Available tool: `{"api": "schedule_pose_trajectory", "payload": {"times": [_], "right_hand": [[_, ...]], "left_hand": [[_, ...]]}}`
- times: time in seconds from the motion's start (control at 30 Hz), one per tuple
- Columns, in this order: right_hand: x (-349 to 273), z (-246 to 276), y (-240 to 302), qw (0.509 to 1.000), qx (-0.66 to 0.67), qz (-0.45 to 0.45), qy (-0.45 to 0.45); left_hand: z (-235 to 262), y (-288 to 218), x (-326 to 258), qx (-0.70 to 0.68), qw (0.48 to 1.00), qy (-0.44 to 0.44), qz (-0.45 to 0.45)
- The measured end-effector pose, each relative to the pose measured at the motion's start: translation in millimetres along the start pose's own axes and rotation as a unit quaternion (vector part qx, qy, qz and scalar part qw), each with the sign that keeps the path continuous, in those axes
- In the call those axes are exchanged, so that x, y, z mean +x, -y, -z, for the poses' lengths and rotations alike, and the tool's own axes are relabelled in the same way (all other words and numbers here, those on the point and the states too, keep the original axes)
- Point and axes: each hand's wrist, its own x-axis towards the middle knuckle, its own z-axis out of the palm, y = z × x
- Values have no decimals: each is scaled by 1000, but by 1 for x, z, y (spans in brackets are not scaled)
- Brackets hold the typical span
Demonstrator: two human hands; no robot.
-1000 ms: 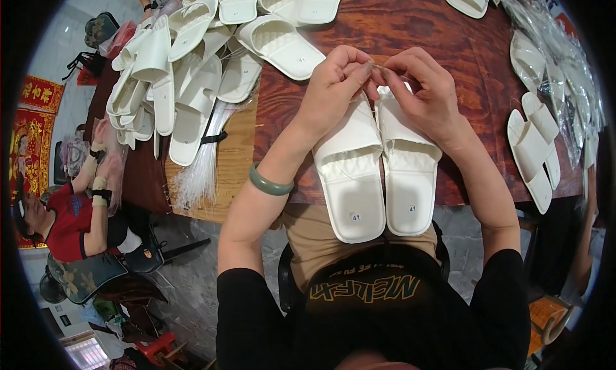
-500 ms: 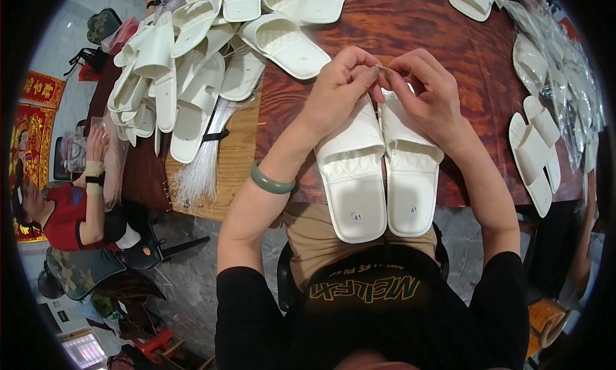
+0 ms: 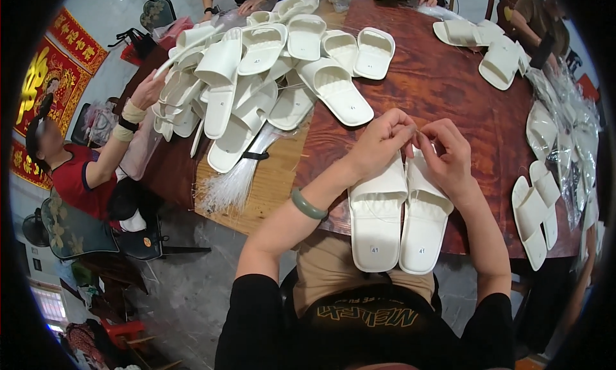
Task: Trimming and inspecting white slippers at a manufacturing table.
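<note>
Two white open-toed slippers lie side by side in front of me, the left slipper (image 3: 376, 234) and the right slipper (image 3: 425, 232), their heels over the table's near edge. At their toe end my left hand (image 3: 384, 142) is closed in a pinch. Close beside it, my right hand (image 3: 448, 159) pinches too, thumb against forefinger. Between the fingertips there seems to be a thin plastic strand, mostly hidden. A fine line of strand also shows under the left slipper's strap.
A heap of white slippers (image 3: 219, 84) stands left, beside a bundle of clear plastic strands (image 3: 226, 189). Right lie a slipper pair (image 3: 531, 210) and bagged slippers (image 3: 574, 145). A person in red (image 3: 83, 184) reaches into the heap; others sit at the far side of the brown table (image 3: 436, 75).
My view has tilted up, so more of the table's far side and people there show. My hands stay pinched together at the slippers' toes. The person in red has reached to the heap.
</note>
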Motion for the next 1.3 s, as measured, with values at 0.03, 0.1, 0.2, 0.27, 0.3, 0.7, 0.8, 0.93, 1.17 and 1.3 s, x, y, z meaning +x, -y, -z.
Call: {"api": "schedule_pose_trajectory", "payload": {"times": [0.03,0.1,0.2,0.27,0.3,0.7,0.8,0.93,1.17,1.3], "right_hand": [[0,-1,0,1000,0,4,-1],[1,-1,0,1000,-3,25,-16],[2,2,1,1000,-10,10,-11],[3,0,3,1000,-2,12,-8],[3,0,4,1000,7,13,-5],[3,0,-1,1000,-6,28,-12],[2,-3,3,1000,13,-6,5],[4,-3,2,1000,19,17,-16],[2,2,2,1000,15,3,-16],[2,2,-4,999,4,36,-24]], "left_hand": [[0,0,0,2,1000,0,-4],[0,0,1,-26,999,-20,7],[3,-2,1,-41,999,-12,19],[2,-2,1,-34,999,-12,26],[2,-2,1,-26,999,-13,33],[4,-2,0,-7,999,-20,32],[4,-2,0,-10,999,-22,35],[5,-2,-2,-19,999,-26,25],[-2,0,2,-17,999,-25,26],[3,9,5,32,999,-32,0]]}}
